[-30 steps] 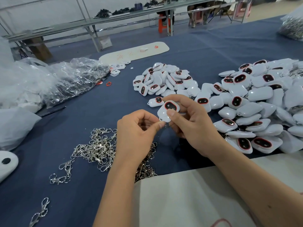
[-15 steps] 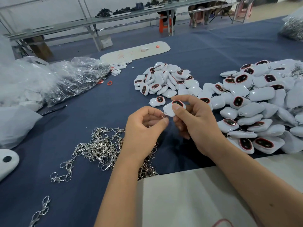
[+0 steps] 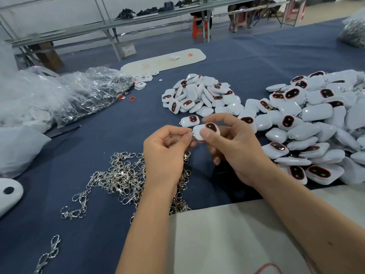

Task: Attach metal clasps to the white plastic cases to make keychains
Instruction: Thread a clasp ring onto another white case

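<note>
My right hand [image 3: 235, 147] pinches a white plastic case [image 3: 207, 130] with a dark, red-rimmed oval window, held above the blue table. My left hand [image 3: 166, 153] pinches a small metal clasp ring [image 3: 190, 133] against the case's left end; the rest of the clasp hangs below my fingers [image 3: 186, 157]. A heap of loose metal clasps [image 3: 122, 178] lies under my left wrist. One single white case [image 3: 190, 120] lies just beyond my hands. A small pile of white cases [image 3: 199, 95] sits further back, and a large pile of cases [image 3: 316, 123] fills the right.
Clear plastic bags [image 3: 65, 95] lie at the left. A long white board [image 3: 164, 60] rests at the back. Two loose clasps [image 3: 77, 206] lie at the front left. A white sheet [image 3: 237, 234] covers the table's near edge. Metal racks stand beyond the table.
Both hands have lifted slightly and shifted right. The case has turned so its window faces up, and the clasp ring now meets its left end.
</note>
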{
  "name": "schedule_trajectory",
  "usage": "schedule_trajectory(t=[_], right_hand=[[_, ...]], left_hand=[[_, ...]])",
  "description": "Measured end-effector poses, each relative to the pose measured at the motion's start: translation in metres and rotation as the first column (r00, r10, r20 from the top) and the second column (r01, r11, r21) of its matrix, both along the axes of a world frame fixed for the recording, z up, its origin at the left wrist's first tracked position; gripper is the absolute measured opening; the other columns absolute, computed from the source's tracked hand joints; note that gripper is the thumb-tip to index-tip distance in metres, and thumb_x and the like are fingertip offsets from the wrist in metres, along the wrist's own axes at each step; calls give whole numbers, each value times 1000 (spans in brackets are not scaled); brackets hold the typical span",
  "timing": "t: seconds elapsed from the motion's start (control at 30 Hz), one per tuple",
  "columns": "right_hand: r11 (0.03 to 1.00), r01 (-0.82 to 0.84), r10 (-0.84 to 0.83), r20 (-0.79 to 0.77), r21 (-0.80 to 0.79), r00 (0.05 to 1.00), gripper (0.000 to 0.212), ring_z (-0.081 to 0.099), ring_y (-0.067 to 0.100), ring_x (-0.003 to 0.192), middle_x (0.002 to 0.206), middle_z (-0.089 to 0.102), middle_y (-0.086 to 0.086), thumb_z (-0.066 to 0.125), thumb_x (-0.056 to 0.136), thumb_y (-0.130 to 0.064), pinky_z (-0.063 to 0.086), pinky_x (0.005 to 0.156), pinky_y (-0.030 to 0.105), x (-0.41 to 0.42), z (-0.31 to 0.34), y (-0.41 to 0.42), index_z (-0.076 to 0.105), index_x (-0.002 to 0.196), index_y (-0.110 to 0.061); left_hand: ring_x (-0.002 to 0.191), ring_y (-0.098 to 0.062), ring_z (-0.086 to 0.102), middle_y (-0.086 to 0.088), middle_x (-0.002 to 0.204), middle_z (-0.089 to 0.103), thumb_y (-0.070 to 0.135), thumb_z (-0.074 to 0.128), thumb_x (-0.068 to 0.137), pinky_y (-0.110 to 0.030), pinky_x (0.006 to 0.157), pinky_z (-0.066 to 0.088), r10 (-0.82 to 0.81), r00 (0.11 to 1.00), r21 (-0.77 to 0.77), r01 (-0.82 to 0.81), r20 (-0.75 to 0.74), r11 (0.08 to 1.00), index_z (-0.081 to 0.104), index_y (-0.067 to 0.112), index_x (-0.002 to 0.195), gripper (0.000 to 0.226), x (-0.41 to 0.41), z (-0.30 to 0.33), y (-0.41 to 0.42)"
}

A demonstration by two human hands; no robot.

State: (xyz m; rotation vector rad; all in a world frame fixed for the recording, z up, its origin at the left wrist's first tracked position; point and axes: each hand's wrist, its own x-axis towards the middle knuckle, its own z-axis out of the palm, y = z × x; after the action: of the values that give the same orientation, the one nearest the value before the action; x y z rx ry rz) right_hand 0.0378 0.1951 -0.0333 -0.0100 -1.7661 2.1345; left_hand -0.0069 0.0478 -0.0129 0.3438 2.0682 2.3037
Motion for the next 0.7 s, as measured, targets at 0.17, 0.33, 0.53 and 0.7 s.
schedule_trajectory(t=[0.17,0.33,0.53,0.7], right_hand=[[994,-21,25,-35,104,999,30,54,17,56,75,75,0,78,89,-6,48,48,27,1,-2,1,71,115,-19],[995,42,-39,-27,90,999,22,52,20,54,65,64,-1,79,90,-10,46,45,30,-1,-4,1,70,110,-13],[970,10,-1,-35,242,999,28,57,20,50,79,69,17,81,87,-8,51,50,29,2,-5,-3,66,109,-16],[945,58,-44,-50,322,998,30,61,24,56,82,71,8,81,87,-5,54,54,32,2,-6,-6,65,109,-19]], left_hand=[[67,-14,71,-7,71,75,-7,69,89,-22,66,55,11,1000,-4,-11,-6,1000,77,11,85,20,-1,-1,-1],[69,-14,74,1,73,76,-2,74,87,-30,71,58,5,988,-250,-44,-153,967,80,15,84,19,-3,-3,-3],[57,-4,59,14,60,66,0,69,83,-10,53,38,-54,918,-595,-209,-393,776,80,24,79,27,-1,-5,-6],[70,-12,66,9,74,74,5,69,86,-29,66,54,-80,912,-647,-222,-403,729,82,26,90,25,0,-4,-6]])
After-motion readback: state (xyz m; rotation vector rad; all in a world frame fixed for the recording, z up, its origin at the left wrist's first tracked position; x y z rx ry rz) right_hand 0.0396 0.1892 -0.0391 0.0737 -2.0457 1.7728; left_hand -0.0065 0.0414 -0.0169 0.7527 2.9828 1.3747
